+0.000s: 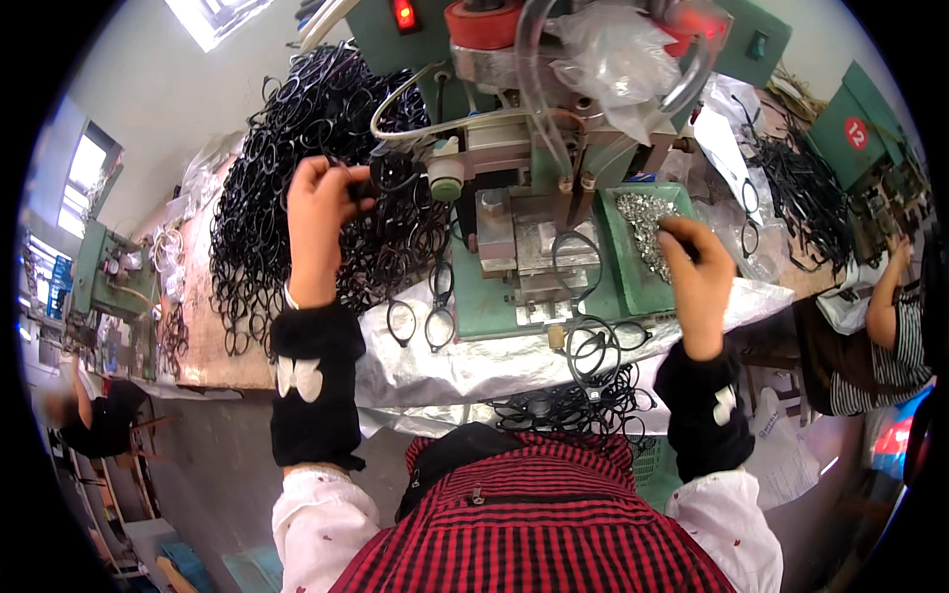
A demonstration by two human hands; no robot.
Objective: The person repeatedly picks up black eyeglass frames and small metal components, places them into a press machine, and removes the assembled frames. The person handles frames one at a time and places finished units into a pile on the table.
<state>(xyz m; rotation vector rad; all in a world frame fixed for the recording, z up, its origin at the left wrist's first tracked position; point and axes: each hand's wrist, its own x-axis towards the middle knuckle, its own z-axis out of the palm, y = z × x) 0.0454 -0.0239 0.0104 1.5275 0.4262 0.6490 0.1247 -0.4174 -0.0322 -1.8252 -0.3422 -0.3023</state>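
Note:
My left hand [318, 215] is raised over a big heap of black eyeglass frames [297, 178] and pinches one black frame [368, 184] by its edge. My right hand [696, 269] reaches into a green tray [618, 259] of small silver metal parts [645, 219], fingers closed on something small that I cannot make out. Between the hands stands a green press machine [534, 168] with a metal work block [504, 232]. Black frames hang off the bench edge in front of me [583, 390].
Silver plastic sheeting [465, 361] covers the bench front. Another heap of black frames [801, 193] lies at the right beside a second green machine [858, 128]. A person in a striped top [885, 326] works at the right; another person [94, 420] sits at the far left.

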